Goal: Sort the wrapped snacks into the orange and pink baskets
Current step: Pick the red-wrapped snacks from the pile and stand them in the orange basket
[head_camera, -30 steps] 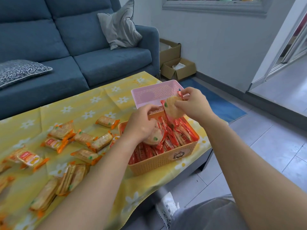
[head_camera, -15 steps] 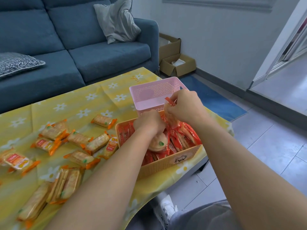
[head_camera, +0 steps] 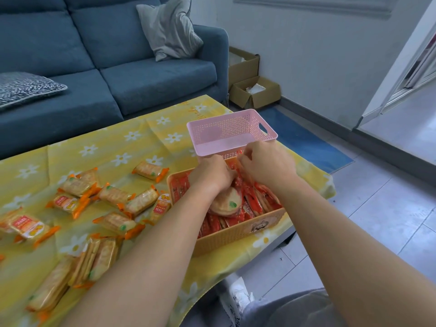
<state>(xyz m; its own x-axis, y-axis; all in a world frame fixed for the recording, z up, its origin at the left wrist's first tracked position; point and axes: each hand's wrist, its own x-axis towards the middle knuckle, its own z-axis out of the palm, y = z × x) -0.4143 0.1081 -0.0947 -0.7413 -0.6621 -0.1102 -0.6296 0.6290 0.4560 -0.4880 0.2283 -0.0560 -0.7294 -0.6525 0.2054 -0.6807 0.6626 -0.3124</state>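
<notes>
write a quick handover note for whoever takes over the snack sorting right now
Left hand grips a round cracker pack over the orange basket.
Right hand is curled among the red packs there; its grip is hidden.
Done: red packs fill the orange basket.
To do: pink basket looks empty; orange-wrapped crackers lie loose on the tablecloth.
</notes>
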